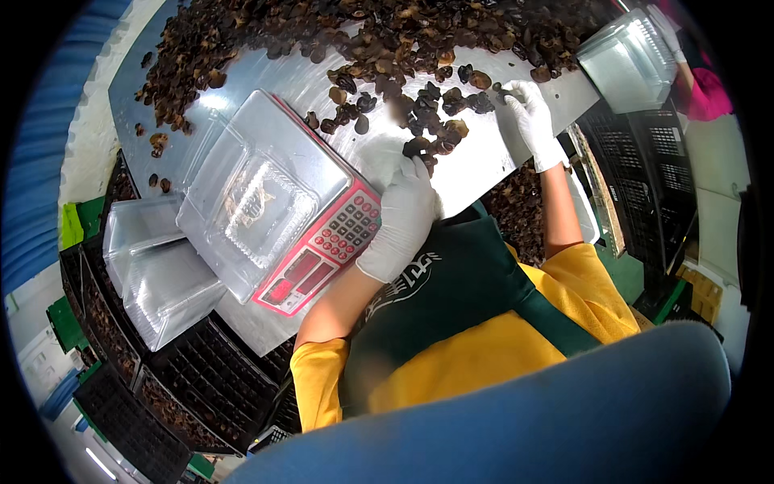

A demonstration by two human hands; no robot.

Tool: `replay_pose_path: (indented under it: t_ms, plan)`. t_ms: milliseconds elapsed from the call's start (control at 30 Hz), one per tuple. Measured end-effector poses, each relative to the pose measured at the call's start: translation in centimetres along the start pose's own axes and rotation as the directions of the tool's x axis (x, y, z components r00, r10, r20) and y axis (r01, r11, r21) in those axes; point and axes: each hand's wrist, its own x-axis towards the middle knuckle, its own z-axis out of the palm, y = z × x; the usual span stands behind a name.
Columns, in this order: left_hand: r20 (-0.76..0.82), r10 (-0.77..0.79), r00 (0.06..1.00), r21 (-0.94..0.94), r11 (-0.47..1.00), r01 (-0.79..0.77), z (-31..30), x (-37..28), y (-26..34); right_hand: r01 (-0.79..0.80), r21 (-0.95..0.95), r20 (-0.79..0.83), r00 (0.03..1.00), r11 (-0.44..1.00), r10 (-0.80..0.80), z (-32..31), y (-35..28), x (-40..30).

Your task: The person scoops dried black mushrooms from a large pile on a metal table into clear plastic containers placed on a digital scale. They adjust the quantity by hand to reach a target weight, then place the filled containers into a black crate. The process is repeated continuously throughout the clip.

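Observation:
Both my hands wear white gloves over a metal table (pixel 478 163). My left hand (pixel 404 212) reaches past the scale, its fingertips at the near edge of a loose group of dark dried pieces, perhaps fungus or fruit (pixel 426 115); whether it grips one is hidden. My right hand (pixel 531 115) pinches a small dark piece (pixel 500 92) between thumb and fingertips, at the right of that group. Beside my left hand stands a red and silver digital scale (pixel 314 242). On its pan lies a clear plastic container (pixel 260 199) with a little brownish matter visible in it.
A large heap of the dark pieces (pixel 387 30) spans the table's far side. Stacked clear containers (pixel 169 284) stand left of the scale. Black plastic crates (pixel 205 375) are at lower left, others (pixel 641 175) at right. Another person's gloved hand (pixel 665 33) touches clear containers (pixel 629 60) at upper right.

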Motion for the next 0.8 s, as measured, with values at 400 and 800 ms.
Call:
replay_pose_path:
  t_ms: [400, 800]
  plan:
    - [-0.018, -0.183, 0.983, -0.239, 0.955, 0.174, -2.8, 7.0, -2.4, 0.15, -0.332, 0.552, 0.832, 0.931, 0.063, 1.3, -7.3, -1.3]
    - [0.097, -0.145, 0.985, -0.37, 0.913, 0.172, -2.0, 11.1, -2.2, 0.131, -0.298, 0.503, 0.863, 0.946, 0.039, 4.8, -8.7, -0.8]
